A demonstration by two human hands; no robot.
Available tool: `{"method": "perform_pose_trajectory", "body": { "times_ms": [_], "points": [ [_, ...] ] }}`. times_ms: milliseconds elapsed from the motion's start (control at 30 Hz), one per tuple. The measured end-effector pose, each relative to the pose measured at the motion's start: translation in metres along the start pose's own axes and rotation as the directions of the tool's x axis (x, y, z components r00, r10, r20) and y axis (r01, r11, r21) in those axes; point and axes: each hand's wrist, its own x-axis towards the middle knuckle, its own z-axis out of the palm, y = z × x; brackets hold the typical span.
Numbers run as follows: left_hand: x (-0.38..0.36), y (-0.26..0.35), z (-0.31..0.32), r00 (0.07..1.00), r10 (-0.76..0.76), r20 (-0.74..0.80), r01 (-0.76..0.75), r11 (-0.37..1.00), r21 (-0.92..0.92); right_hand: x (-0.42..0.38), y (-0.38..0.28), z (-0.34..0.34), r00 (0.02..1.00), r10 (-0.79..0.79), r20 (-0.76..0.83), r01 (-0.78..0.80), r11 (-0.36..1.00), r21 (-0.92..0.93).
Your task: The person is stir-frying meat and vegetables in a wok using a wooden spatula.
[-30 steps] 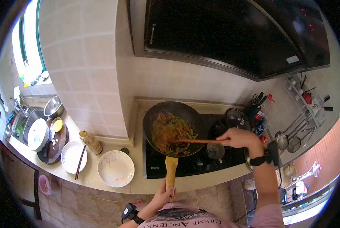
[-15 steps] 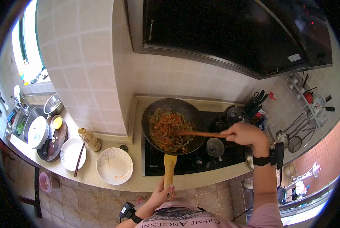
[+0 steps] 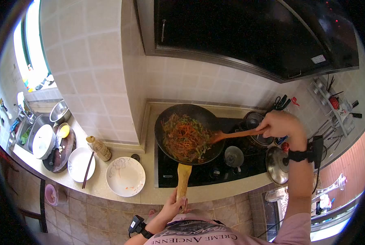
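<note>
A black wok sits on the dark cooktop, full of shredded orange and green vegetables. My left hand grips the end of the wok's wooden handle at the counter's front edge. My right hand holds a wooden spatula by its far end. The spatula's blade rests at the wok's right rim, beside the food.
An empty white plate lies left of the cooktop, with a bottle and a plate with chopsticks further left. A small ladle, a metal lid and a lidded pot stand right of the wok. The sink is at far left.
My right hand has drawn the spatula to the right and upward, from the middle of the food to the wok's right rim. The left hand keeps its hold on the handle.
</note>
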Motion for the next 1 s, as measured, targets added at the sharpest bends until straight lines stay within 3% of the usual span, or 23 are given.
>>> {"method": "perform_pose_trajectory", "body": {
  "times_ms": [133,233,333,367,433,500,633,767,800,833,933,1000],
  "points": [
    [0.004,-0.002,-0.004,1.0,0.012,0.027,-0.013,0.999,0.045,0.008,0.007,-0.005,0.997,-0.019,0.08,0.026,0.996,-0.086],
    [0.002,0.002,-0.003,0.999,0.007,0.051,-0.009,0.999,0.034,0.038,0.002,0.021,0.993,-0.058,0.099,0.059,0.998,-0.005],
    [0.002,0.0,-0.005,0.999,0.006,0.054,-0.007,1.0,0.017,0.075,0.018,0.068,0.998,-0.067,-0.021,0.07,0.964,0.257],
    [0.001,0.001,-0.004,0.999,0.004,0.052,-0.005,1.0,0.025,0.072,0.022,0.069,0.999,-0.05,0.01,0.045,0.952,0.303],
    [0.002,0.002,-0.004,0.999,0.012,0.053,-0.014,0.999,0.045,0.061,0.021,0.062,0.997,-0.02,0.07,-0.009,0.922,0.388],
    [0.003,0.001,-0.006,0.998,0.022,0.061,-0.027,0.997,0.072,0.034,0.014,0.034,0.975,0.095,0.2,-0.17,0.901,0.398],
    [0.002,0.005,-0.004,0.997,-0.006,0.074,0.001,0.998,0.066,-0.011,-0.002,-0.002,0.977,0.102,0.186,-0.17,0.9,0.401],
    [0.002,0.005,-0.006,1.0,0.005,0.02,-0.007,0.993,0.119,0.004,-0.013,0.003,0.939,-0.103,0.329,-0.038,0.918,0.395],
    [0.004,-0.001,-0.007,1.0,0.024,0.0,-0.024,0.989,0.146,0.025,-0.009,0.023,0.926,-0.212,0.313,0.075,0.914,0.398],
    [0.006,-0.006,-0.009,0.999,0.032,0.004,-0.032,0.989,0.141,0.044,-0.011,0.044,0.936,-0.299,0.187,0.213,0.901,0.377],
    [0.006,-0.011,-0.013,0.999,0.04,0.012,-0.041,0.989,0.14,0.076,-0.032,0.098,0.969,-0.198,-0.147,0.244,0.849,0.468],
    [0.005,-0.01,-0.012,0.999,0.042,0.009,-0.042,0.989,0.142,0.081,-0.038,0.111,0.986,-0.089,-0.137,0.15,0.833,0.533]
  ]
}}
